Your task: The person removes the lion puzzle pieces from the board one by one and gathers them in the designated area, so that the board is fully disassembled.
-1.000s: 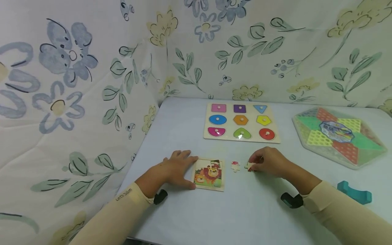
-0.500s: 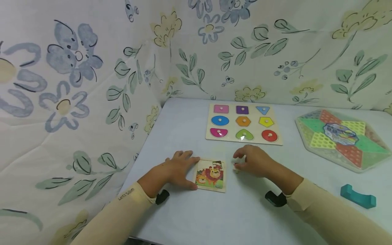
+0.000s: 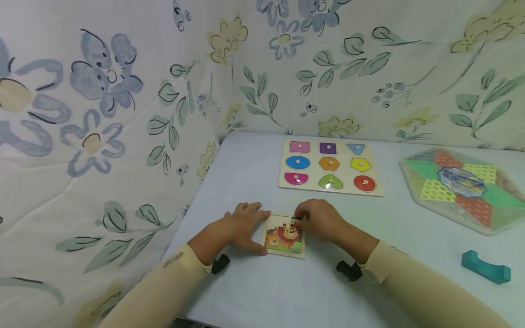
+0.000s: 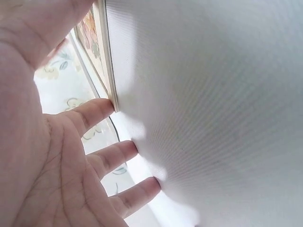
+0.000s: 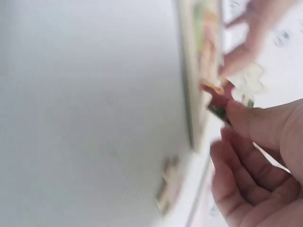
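Observation:
A small square wooden jigsaw puzzle (image 3: pixel 284 237) with a lion picture lies flat on the table. My left hand (image 3: pixel 243 228) is spread along its left side, fingers fairly straight; thumb and index finger touch the frame near its left corners. In the left wrist view an index fingertip (image 4: pixel 108 105) meets the frame's edge. My right hand (image 3: pixel 324 219) is over the puzzle's upper right corner, pinching a dark red and green puzzle piece (image 5: pixel 220 98) between thumb and fingers. Another loose piece (image 5: pixel 169 187), blurred, lies on the table beside the puzzle; the right hand hides it in the head view.
Behind the puzzle lies a board of coloured knobbed shapes (image 3: pixel 330 167). A hexagonal game board (image 3: pixel 463 187) is at the back right, and a teal curved block (image 3: pixel 486 268) nearer on the right. Floral cloth (image 3: pixel 197 91) hangs around the white table (image 3: pixel 287 291).
My right hand has moved left from the loose pieces to the puzzle's upper right corner, carrying a puzzle piece. The left hand keeps its place at the frame. The head view has shifted slightly.

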`<state>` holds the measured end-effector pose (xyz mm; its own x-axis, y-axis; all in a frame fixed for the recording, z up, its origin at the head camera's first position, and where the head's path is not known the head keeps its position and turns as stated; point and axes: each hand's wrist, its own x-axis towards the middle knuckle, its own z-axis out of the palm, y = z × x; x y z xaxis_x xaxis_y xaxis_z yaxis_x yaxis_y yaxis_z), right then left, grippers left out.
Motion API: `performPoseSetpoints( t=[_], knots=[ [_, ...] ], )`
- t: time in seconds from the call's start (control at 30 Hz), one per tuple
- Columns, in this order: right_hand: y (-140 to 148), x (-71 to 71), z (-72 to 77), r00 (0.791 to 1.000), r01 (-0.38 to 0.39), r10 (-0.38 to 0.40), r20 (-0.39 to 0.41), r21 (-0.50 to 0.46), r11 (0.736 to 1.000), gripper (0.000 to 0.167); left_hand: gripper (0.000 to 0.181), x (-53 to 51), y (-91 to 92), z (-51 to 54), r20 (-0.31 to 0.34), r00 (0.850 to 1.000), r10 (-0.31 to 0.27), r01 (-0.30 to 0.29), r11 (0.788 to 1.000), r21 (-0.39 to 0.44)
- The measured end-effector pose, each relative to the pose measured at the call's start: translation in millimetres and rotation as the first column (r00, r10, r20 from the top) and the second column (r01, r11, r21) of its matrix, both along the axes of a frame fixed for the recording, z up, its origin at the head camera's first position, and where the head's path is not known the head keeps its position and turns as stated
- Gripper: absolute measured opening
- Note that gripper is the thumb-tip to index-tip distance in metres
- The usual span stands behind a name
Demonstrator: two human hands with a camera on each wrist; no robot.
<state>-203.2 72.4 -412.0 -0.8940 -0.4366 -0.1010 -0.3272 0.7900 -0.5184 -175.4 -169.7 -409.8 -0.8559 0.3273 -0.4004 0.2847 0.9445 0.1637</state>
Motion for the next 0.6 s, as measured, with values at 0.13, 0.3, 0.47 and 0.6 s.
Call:
performPoseSetpoints(
  t=[0.13, 0.3, 0.47, 0.6],
  knots=[
    [27, -5.5, 12.0, 0.997, 0.026, -0.019, 0.071, -0.093, 0.995, 0.011, 0.102, 0.5, -0.3, 0.0, -0.008, 1.000, -0.005, 0.005, 1.000, 0.001],
    [81, -12.9, 30.3, 0.984, 0.077, -0.061, 0.168, -0.094, 0.993, 0.015, 0.102, 0.0, -0.3, 1.3, -0.008, 1.000, -0.023, 0.023, 1.000, 0.000],
    [133, -14.4, 34.7, 0.954, 0.101, -0.086, 0.287, -0.035, 0.994, 0.018, 0.102, -0.4, -1.5, 2.2, -0.006, 0.999, -0.031, 0.031, 1.000, 0.003],
    [156, -13.4, 23.9, 0.921, 0.118, -0.100, 0.377, -0.026, 0.993, 0.018, 0.102, -0.7, -2.6, 1.6, 0.003, 1.000, -0.021, 0.021, 1.000, 0.004]
  ],
)
